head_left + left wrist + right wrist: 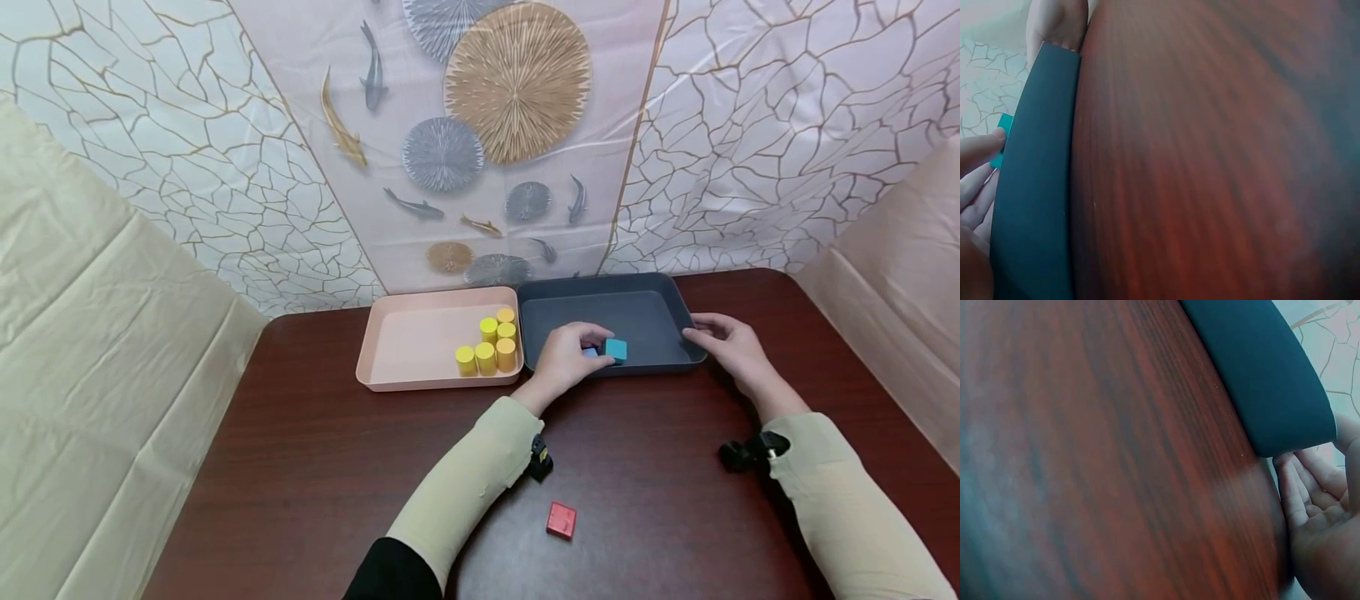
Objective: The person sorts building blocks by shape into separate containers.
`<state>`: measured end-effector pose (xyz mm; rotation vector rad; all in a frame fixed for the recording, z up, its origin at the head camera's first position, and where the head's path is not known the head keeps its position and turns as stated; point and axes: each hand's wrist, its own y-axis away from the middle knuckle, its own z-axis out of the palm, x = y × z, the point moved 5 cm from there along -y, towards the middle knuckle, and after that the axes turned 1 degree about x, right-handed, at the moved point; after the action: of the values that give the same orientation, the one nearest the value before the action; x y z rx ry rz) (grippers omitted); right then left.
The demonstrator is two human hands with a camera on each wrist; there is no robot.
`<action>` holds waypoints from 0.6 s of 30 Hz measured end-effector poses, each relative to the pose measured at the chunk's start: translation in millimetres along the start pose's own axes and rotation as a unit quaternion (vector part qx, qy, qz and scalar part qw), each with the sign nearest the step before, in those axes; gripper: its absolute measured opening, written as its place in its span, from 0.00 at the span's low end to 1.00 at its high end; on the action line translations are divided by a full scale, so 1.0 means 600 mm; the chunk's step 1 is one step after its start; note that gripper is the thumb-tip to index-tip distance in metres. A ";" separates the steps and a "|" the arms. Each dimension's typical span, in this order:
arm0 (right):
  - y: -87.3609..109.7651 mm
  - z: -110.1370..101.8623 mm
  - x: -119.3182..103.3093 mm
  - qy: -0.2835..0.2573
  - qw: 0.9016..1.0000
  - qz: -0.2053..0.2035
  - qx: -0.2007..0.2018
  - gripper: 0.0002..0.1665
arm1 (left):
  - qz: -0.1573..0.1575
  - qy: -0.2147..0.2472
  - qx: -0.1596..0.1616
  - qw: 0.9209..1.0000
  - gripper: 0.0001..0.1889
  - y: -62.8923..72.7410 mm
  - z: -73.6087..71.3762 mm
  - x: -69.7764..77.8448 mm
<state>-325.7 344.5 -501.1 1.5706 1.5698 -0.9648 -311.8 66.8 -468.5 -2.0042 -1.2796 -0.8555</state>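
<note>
My left hand [567, 357] reaches over the near side of the dark blue-grey tray [652, 304]. Between its thumb and fingers it pinches a teal cube [616, 350], which also peeks past the tray wall in the left wrist view. Partly covered by those fingers is a blue block [590, 352]. At the tray's right end, my right hand [731, 350] grips the rim, thumb on top and the other fingers at the outer side. The right wrist view shows these fingers [1310, 481] close against the tray's corner.
A pink tray [420, 337] stands left of the dark one, with several yellow cylinders [486, 358] and orange-yellow ones [506, 355] at its right side. On the brown table [315, 467], a red block [561, 521] lies near the front. A patterned cloth [300, 208] hangs behind.
</note>
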 end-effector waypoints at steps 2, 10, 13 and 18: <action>0.000 0.000 0.000 -0.001 1.000 -0.001 0.001 0.36 | 0.001 -0.008 -0.005 1.000 0.17 0.001 0.000 0.001; 0.002 0.000 -0.001 -0.005 1.000 -0.003 0.003 0.36 | 0.012 -0.030 -0.024 0.999 0.17 -0.001 0.000 0.002; 0.002 0.000 0.000 -0.005 1.000 -0.004 0.003 0.36 | 0.020 -0.034 -0.033 0.999 0.18 -0.003 0.000 0.002; -0.001 0.000 0.000 -0.006 1.000 -0.003 0.002 0.36 | 0.030 -0.050 -0.047 0.997 0.18 -0.008 -0.002 0.005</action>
<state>-326.1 344.8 -501.2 1.5616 1.5652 -0.9804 -315.4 69.1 -464.5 -2.1723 -1.2469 -0.8108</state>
